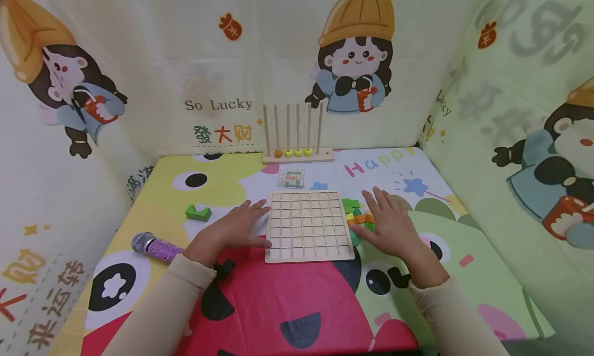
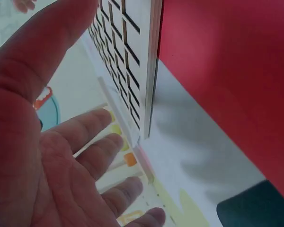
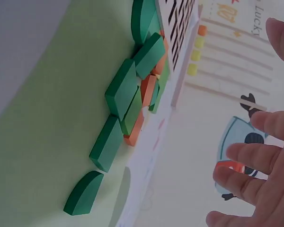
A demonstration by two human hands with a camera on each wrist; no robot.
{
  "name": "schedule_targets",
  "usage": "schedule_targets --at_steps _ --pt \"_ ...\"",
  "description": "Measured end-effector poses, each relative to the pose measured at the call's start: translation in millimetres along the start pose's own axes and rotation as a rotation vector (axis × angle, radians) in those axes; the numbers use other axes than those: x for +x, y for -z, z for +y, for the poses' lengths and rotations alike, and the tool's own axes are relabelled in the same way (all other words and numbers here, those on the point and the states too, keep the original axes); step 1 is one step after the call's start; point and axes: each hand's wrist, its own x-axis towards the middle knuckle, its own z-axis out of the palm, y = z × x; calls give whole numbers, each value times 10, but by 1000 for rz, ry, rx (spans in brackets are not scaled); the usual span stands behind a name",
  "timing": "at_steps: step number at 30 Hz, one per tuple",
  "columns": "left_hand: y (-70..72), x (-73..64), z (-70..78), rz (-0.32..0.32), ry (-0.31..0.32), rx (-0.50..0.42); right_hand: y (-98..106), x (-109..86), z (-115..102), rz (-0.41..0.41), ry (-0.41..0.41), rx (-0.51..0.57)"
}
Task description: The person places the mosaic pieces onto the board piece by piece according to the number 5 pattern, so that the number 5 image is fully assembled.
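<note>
A square wooden grid board (image 1: 308, 227) lies flat in the middle of the table. My left hand (image 1: 234, 226) is at its left edge with spread fingers; whether the thumb touches the rim, I cannot tell. In the left wrist view, that hand (image 2: 61, 156) shows an empty palm beside the board (image 2: 149, 71). On the other side, my right hand (image 1: 389, 224) hovers with fingers apart near a group of green, orange and yellow blocks. The right wrist view shows several green blocks (image 3: 121, 87) lying together and the right hand's fingers (image 3: 255, 156) clear of them.
Behind the board lies a small card with a coloured grid pattern (image 1: 291, 178). A wooden peg stand with beads (image 1: 299, 156) is at the back edge. To the left are a green notched block (image 1: 198, 214) and a purple glitter microphone (image 1: 162, 249). Printed cloth walls surround the table.
</note>
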Motion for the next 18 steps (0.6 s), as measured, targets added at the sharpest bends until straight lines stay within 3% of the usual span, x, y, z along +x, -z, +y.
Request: schedule_targets --at_steps 10,18 --pt "-15 212 6 -122 37 43 -80 235 170 -111 5 70" --pt "-51 283 30 -152 65 69 -111 470 262 -271 -8 67"
